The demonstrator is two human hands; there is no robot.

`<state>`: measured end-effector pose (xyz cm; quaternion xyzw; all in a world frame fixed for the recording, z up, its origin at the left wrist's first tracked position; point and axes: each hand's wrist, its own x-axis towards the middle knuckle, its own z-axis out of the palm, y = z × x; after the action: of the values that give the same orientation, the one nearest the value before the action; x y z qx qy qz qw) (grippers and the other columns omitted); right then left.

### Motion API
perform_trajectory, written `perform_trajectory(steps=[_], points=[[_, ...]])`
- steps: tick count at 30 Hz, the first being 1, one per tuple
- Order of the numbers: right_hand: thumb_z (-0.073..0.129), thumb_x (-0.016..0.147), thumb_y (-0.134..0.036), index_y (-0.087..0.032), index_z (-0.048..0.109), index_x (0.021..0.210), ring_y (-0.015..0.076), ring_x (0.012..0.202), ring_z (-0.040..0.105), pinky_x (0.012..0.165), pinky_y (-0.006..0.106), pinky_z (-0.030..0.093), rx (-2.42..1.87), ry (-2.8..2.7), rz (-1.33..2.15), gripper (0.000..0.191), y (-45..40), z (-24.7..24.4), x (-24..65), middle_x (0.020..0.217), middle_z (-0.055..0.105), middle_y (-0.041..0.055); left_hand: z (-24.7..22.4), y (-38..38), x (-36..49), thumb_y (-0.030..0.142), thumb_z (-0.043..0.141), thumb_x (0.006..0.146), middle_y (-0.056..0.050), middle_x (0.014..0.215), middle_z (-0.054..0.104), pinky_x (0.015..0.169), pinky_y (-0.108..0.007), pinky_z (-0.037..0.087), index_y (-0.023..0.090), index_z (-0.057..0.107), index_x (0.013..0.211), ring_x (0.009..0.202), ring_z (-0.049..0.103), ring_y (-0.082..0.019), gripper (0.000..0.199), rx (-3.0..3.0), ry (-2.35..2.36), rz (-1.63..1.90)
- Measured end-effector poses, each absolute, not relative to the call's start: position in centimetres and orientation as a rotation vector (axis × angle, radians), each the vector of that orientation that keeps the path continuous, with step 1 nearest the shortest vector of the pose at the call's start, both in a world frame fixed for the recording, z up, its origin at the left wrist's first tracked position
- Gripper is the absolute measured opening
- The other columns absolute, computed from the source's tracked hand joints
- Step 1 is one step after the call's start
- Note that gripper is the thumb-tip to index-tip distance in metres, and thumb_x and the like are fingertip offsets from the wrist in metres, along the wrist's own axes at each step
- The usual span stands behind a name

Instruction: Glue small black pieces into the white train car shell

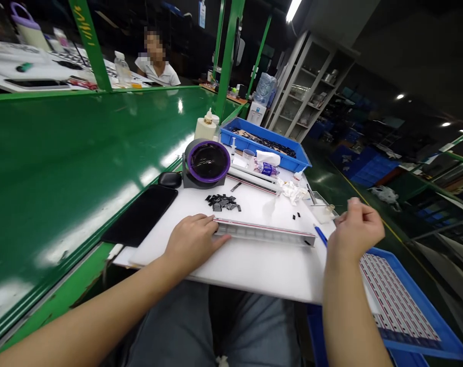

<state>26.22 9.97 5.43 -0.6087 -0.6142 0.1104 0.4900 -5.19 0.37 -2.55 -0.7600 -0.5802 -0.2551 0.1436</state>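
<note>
My left hand (193, 237) is closed on the left end of a long, clear and white strip (265, 234) with a red line along its top edge. The strip lies across the white board (254, 270). Off its right end, my right hand (357, 227) is raised with its fingers pinched. A thin needle-like tool (318, 206) points left from those fingertips; its grip is hidden. Behind the strip sits a pile of small black pieces (223, 203). Two more black pieces (296, 216) lie apart, nearer the right edge. A blue pen (320, 236) rests by the strip's right end.
A round purple-rimmed fan (208, 162) and a dark phone or tablet (141, 214) stand left. Behind are a glue bottle (206, 127), crumpled tissue (292, 191) and a blue bin (262, 133). A blue tray (418, 306) of strips sits right. A person (158, 69) sits beyond the green partition.
</note>
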Motion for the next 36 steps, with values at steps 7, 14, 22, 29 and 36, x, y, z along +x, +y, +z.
perform_trajectory(steps=[7, 14, 22, 29, 36], points=[[0.065, 0.080, -0.048, -0.018, 0.067, 0.073, 0.0150, 0.059, 0.050, 0.058, 0.029, 0.043, -1.190, -1.392, 0.559, 0.031, 2.2, 2.2, 13.0, 0.060, 0.056, -0.0002, -2.5, 0.3, -5.2, 0.050, 0.062, 0.086, -0.012, 0.098, 0.076, 0.085, -0.044, 0.056, 0.016, 0.072, 0.075, 0.094, 0.070, -0.031, 0.037, -2.210, -1.694, -0.777], [0.065, 0.085, -0.036, -0.019, 0.063, 0.071, 0.0125, 0.060, 0.047, 0.059, 0.028, 0.042, -1.012, -1.376, 0.661, 0.022, 0.4, 0.5, 9.3, 0.065, 0.054, -0.0018, -2.5, 0.2, -5.2, 0.047, 0.060, 0.087, -0.012, 0.097, 0.076, 0.080, -0.043, 0.056, 0.016, 0.071, 0.078, 0.090, 0.070, -0.031, 0.034, -2.201, -1.708, -0.780], [0.066, 0.086, -0.031, -0.019, 0.066, 0.073, 0.0120, 0.060, 0.048, 0.057, 0.028, 0.041, -0.982, -1.389, 0.668, 0.017, 0.7, 0.6, 9.3, 0.066, 0.056, -0.0016, -2.5, 0.1, -5.2, 0.047, 0.058, 0.088, -0.012, 0.095, 0.076, 0.078, -0.043, 0.056, 0.015, 0.071, 0.079, 0.089, 0.069, -0.030, 0.035, -2.194, -1.697, -0.784], [0.071, 0.080, -0.032, -0.024, 0.069, 0.078, 0.0145, 0.055, 0.052, 0.047, 0.029, 0.039, -0.743, -1.232, 0.219, 0.009, -0.5, 5.2, 15.6, 0.066, 0.058, -0.0001, -2.5, 0.2, -5.3, 0.048, 0.059, 0.087, -0.011, 0.092, 0.076, 0.076, -0.041, 0.055, 0.017, 0.070, 0.075, 0.089, 0.070, -0.030, 0.035, -2.174, -1.676, -0.776], [0.065, 0.079, -0.046, -0.015, 0.070, 0.080, 0.0168, 0.058, 0.054, 0.057, 0.033, 0.045, -1.210, -1.131, -0.187, 0.032, 9.9, 7.9, 29.8, 0.065, 0.060, 0.0029, -2.7, 0.5, -5.5, 0.048, 0.057, 0.088, -0.010, 0.090, 0.076, 0.076, -0.041, 0.054, 0.018, 0.069, 0.076, 0.089, 0.070, -0.030, 0.035, -2.148, -1.619, -0.776]])
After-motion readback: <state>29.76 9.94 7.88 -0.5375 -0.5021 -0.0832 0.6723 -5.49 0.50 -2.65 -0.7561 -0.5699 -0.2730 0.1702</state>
